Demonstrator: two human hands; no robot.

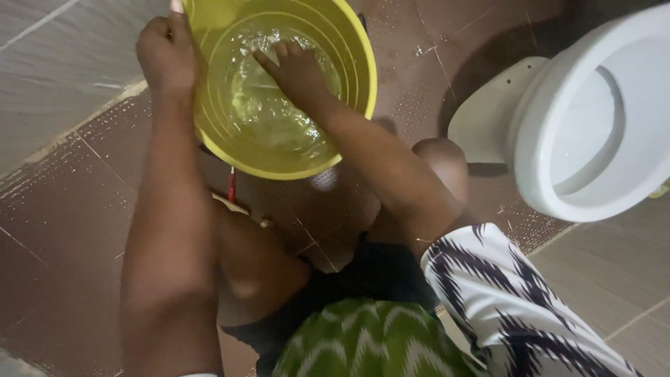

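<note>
Clamped on the near-left rim of the yellow bucket (349,49), the left hand (166,56) has its fingers curled over the edge, holding the bucket steady. Right hand (296,70) is down inside it, fingers spread flat and loose in the water (272,119), grasping nothing, bubbles churning round the knuckles. The bucket sits on the brown tiled floor (56,230), close to the line where the grey wall tiles (49,77) begin along the floor's left edge. Over at the right edge of the floor stands a white toilet bowl (593,119), seat up, well apart from the bucket. Smallest of all, a thin red stick-like thing (231,185) pokes out just under the bucket's near rim; what it is, I cannot tell.
</note>
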